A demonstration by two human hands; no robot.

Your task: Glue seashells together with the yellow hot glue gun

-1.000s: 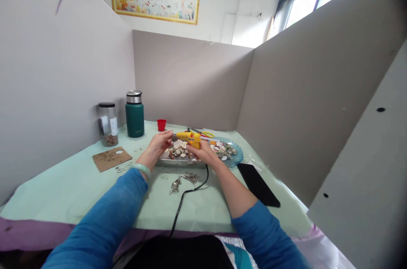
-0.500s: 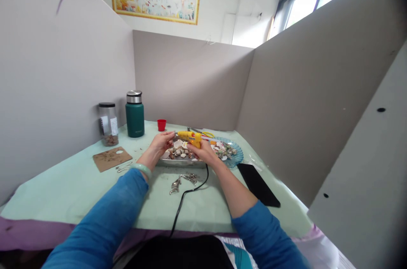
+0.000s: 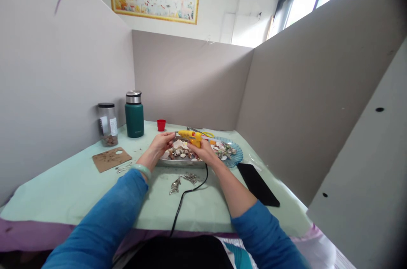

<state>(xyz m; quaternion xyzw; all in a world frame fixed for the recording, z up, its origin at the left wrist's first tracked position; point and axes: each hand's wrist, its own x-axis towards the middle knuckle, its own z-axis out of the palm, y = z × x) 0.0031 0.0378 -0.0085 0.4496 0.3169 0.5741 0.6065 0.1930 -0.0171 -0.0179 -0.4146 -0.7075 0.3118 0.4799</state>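
Fingers of the left hand pinch together on a small item, too tiny to make out, by the nozzle of a yellow plastic glue gun; those of the right hand close around its grip.

From the left on the pale green covered table, a clear jar with a black lid stands behind a flat brown card with a hole. Thin silvery pieces lie beside the card, and a dark green bottle stands upright near the jar. Next comes a small red cup. Below the glue gun, a silver metal tray holds mixed seashells, with small silvery metal parts in front. A black cable runs toward the near edge. Rightward are yellow-handled scissors, a blue scalloped plate bearing small decorations, and a flat black rectangular object.
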